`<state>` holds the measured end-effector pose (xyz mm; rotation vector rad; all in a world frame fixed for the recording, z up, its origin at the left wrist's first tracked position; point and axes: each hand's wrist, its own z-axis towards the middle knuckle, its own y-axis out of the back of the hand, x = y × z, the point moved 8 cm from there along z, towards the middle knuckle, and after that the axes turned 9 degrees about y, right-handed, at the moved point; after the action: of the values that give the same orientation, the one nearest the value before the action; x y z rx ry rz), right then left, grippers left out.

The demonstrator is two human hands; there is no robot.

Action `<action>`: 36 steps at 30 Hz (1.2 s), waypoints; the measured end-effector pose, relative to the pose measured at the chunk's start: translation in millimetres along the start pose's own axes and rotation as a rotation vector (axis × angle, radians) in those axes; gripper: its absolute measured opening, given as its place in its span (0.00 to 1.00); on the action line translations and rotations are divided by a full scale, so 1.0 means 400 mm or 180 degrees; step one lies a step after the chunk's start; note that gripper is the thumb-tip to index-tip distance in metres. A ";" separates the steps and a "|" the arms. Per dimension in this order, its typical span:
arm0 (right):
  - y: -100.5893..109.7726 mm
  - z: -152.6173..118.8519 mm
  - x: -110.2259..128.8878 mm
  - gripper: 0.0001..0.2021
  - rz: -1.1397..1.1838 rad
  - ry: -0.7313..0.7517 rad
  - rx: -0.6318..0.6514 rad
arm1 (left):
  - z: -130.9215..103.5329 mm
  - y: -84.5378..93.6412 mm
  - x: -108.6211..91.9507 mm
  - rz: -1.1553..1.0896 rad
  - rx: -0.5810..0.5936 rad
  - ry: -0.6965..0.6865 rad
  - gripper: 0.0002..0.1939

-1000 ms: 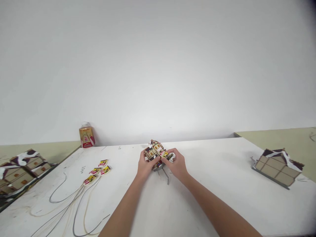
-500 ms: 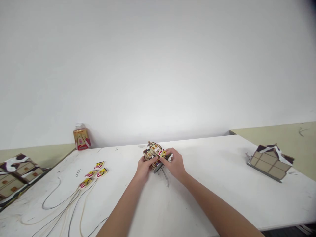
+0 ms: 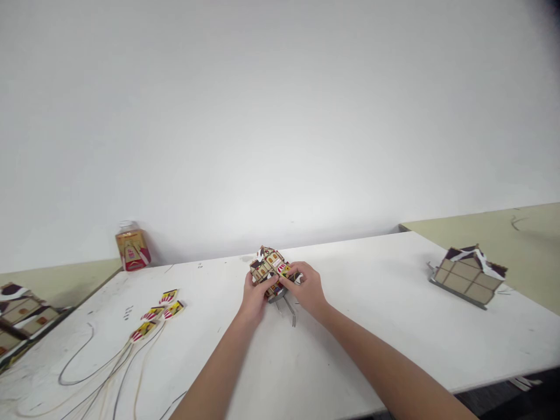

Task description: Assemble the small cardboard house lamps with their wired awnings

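Observation:
A small model house (image 3: 268,265) with arched windows and a grey base is held over the white table in front of me. My left hand (image 3: 254,297) grips it from the left, thumb across its front. My right hand (image 3: 306,286) is closed at its right side, pinching a small red, white and yellow striped-awning piece (image 3: 283,269) against the front wall. Whether that piece is fixed to the wall I cannot tell. Thin wires (image 3: 289,309) hang below the base.
Several similar awning pieces (image 3: 151,314) with long wires lie on the table (image 3: 350,350) at left. A drink bottle (image 3: 132,248) stands at the back left. Other model houses sit at the far left (image 3: 26,315) and on the right (image 3: 470,274). A wall rises behind.
The view has turned slightly, so the table's things sit further left. The model house is tilted a little differently in my hands; both hands keep their hold.

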<state>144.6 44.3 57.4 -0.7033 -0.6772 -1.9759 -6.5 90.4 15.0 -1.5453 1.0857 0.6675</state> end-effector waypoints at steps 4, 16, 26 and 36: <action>0.006 0.008 0.012 0.04 -0.0051 0.0178 0.0071 | 0.002 0.003 0.003 -0.0024 -0.0092 -0.0040 0.30; 0.006 0.000 -0.014 0.10 -0.0144 -0.0064 0.0075 | 0.012 0.011 0.019 -0.0048 -0.0155 -0.0102 0.30; 0.010 0.008 -0.013 0.13 -0.0442 -0.0172 0.0210 | 0.014 0.012 0.018 0.0052 -0.0232 -0.0163 0.28; 0.016 0.017 0.008 0.13 -0.0864 -0.0105 0.0465 | 0.010 0.012 0.013 0.0277 -0.0164 -0.0326 0.30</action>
<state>150.2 44.4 65.7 -0.5803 -0.9689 -2.1366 -8.2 92.6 7.5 -1.4973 1.0706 0.8310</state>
